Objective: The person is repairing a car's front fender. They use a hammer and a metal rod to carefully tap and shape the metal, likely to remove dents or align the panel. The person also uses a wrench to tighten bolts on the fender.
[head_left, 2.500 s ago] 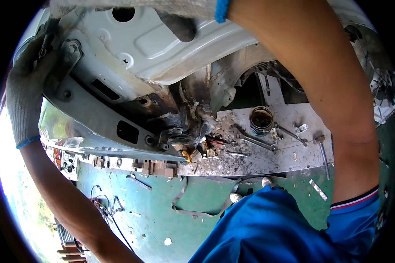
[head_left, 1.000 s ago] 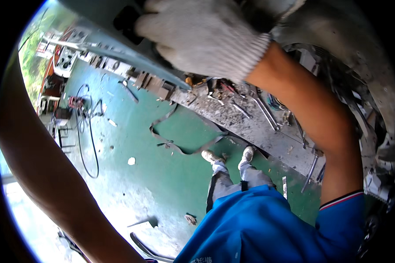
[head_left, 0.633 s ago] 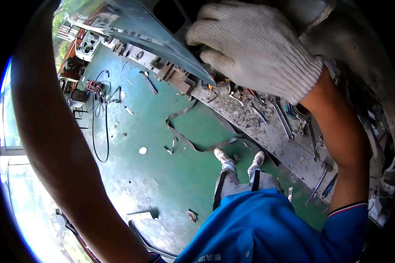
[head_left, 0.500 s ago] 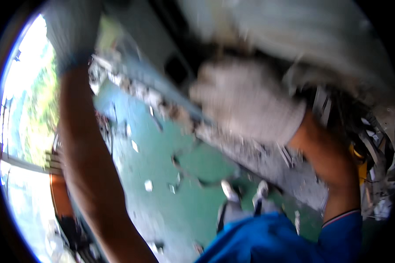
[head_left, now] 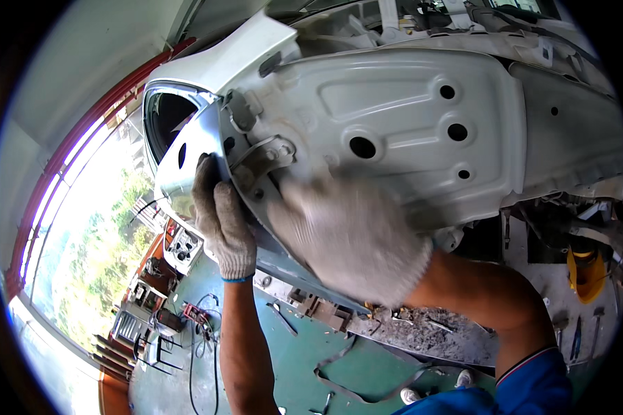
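Note:
A grey-white car body panel [head_left: 394, 131] with round holes fills the upper middle, beside a car door [head_left: 204, 145] at its left. Between them a metal hinge [head_left: 266, 155] shows. My left hand [head_left: 227, 225], in a whitish knitted glove with dirty fingertips, rests against the door near its edge, its visible fingers stretched and apart; its thumb is not clearly seen. My right hand [head_left: 353, 232], gloved too, is in front of the panel just below the hinge. Motion blurs it, and its fingertips and anything they might hold cannot be made out.
A dirty grey ledge [head_left: 422, 332] carrying loose metal pieces runs below the car. On the green floor lie a strap [head_left: 353, 394] and dark cables [head_left: 197, 353]. A yellow object [head_left: 586, 277] hangs at the right. Equipment [head_left: 166, 318] stands at the left.
The view has swung up, bringing the door and panel into sight. My left hand now appears lower in view, against the door; my right is still before the car body.

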A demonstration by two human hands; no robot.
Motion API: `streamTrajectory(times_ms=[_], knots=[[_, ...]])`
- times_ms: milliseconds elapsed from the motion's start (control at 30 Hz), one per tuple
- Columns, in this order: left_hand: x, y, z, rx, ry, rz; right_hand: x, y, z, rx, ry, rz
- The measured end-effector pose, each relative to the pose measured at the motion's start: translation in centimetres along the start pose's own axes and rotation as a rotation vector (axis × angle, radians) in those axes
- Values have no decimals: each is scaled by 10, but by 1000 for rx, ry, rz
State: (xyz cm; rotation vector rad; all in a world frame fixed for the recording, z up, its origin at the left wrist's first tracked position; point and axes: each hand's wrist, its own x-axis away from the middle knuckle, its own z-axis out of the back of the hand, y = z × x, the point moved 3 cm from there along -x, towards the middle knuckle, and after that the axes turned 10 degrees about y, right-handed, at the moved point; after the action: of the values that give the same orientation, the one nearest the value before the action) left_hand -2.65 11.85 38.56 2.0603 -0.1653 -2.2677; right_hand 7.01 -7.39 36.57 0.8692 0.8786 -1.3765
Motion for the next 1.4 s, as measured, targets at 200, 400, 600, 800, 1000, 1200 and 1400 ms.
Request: streamTrajectory(times_ms=[200, 400, 600, 800, 1000, 1200, 1400], knots=[[1, -4, -2, 92, 1, 45, -87, 19, -17, 396, 576, 158], [8, -9, 5, 86, 25, 21, -115, 18, -51, 482, 439, 198], [22, -4, 3, 159, 59, -14, -115, 29, -68, 420, 521, 188], [24, -3, 0, 124, 96, -43, -113, 26, -78, 456, 473, 161], [24, -7, -5, 96, 70, -45, -58, -4, -31, 407, 320, 26], [37, -27, -5, 35, 76, -53, 148, -1, -14, -311, -90, -207], [28, -124, 7, 0, 17, -140, 605, 75, -111, 48, -798, -1191]])
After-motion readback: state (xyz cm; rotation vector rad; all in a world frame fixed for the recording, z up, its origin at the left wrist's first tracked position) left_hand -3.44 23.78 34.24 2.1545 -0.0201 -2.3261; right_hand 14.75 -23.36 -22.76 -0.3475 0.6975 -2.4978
